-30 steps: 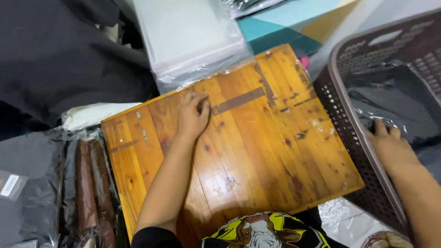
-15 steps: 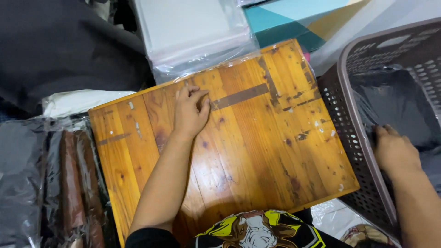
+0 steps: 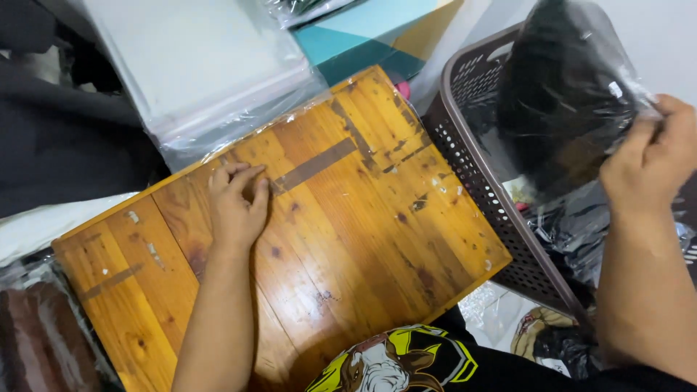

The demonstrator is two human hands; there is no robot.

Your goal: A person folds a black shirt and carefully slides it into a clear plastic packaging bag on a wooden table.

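Wooden board (image 3: 348, 218): left hand (image 3: 236, 207) fingers flat | right hand (image 3: 646, 163) fingers pinching black bagged garment (image 3: 559, 109)

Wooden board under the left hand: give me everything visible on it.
The wooden board is a rectangle of glossy orange-brown planks, lying flat and turned at an angle to the view. Its top shows knots, dark stains, pale scuffs and strips of old tape residue. The left hand rests palm down on it, fingers spread. The far edge touches a clear plastic packet; its right corner meets the brown basket.
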